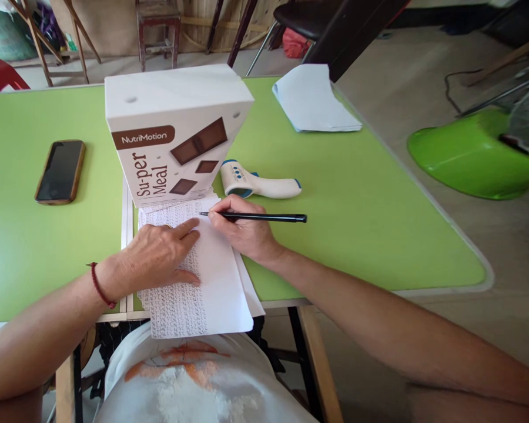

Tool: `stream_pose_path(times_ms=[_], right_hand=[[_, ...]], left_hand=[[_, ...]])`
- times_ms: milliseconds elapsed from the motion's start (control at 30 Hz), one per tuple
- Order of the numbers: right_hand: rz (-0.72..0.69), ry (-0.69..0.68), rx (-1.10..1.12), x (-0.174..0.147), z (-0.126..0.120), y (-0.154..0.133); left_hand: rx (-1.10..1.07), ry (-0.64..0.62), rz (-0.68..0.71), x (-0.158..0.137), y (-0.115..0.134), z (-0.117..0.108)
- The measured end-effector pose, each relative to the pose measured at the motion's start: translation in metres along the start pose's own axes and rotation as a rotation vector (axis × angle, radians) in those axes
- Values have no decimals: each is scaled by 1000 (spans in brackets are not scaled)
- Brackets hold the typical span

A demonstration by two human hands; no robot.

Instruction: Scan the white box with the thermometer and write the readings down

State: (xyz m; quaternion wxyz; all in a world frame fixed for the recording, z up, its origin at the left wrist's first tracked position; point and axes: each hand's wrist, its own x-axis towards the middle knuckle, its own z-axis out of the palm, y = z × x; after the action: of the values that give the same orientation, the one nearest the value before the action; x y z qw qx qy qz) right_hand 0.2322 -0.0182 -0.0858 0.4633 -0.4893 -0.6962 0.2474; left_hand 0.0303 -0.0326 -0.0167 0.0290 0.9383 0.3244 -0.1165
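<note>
Between the fingers of my right hand [247,229] is a black pen [273,217], its tip at the upper part of a written sheet of paper [223,276]. Rows of small handwriting fill the left part of that sheet, while its right part is blank. My left hand [165,252] lies flat across the writing, fingers spread and pointing toward the pen tip. Another sheet shows from under the right edge. Just beyond the paper stands a white NutriMotion box [180,129] upright. A white and blue infrared thermometer [264,183] lies behind my right hand.
A phone [60,171] in a brown case lies on the green table [379,217] at the left. Folded white papers [312,100] sit near the far right corner. Beyond the table are a wooden stool [157,23] and a bright green plastic object [476,155].
</note>
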Motion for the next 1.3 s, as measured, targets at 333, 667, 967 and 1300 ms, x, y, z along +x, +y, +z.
stream_pose_path(times_ms=[333, 667, 967, 1300], right_hand=[[3, -24, -2, 0, -2, 0], [-40, 35, -9, -1, 0, 3], [-82, 27, -17, 0, 0, 3], [-58, 89, -21, -2, 0, 4]], left_hand=[[17, -18, -2, 0, 0, 2], [21, -13, -2, 0, -1, 0], [22, -14, 1, 0, -1, 0], [8, -30, -8, 0, -1, -1]])
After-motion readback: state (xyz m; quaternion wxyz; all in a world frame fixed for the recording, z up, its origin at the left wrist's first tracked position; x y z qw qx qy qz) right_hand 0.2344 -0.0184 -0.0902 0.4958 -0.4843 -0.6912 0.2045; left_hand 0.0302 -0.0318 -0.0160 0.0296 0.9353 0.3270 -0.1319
